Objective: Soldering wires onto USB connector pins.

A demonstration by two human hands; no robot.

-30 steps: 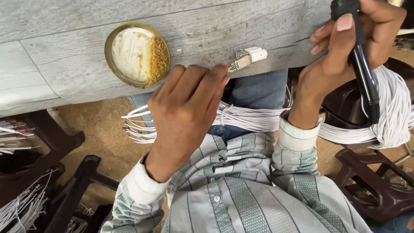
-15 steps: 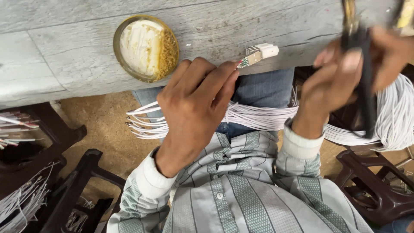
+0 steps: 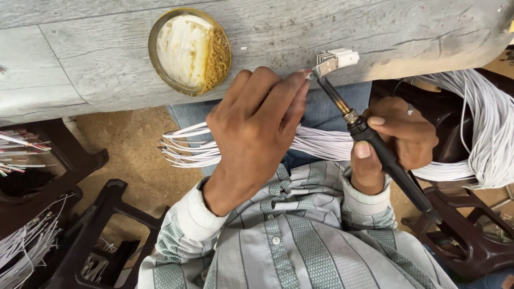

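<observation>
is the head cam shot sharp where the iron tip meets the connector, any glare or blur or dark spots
Head view: sharp on the left hand, the soldering iron in the right hand and the white connector; soft, even light, no harsh glare, only a mild sheen on the round tin; the wooden table edge bows slightly from the wide lens; the dark stools at the lower corners sit in shadow.

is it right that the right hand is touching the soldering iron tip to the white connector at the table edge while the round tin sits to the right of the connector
Not quite. In the head view the round tin sits to the left of the white connector, not the right. The rest holds: the right hand touches the soldering iron tip to the connector at the table edge.
</observation>
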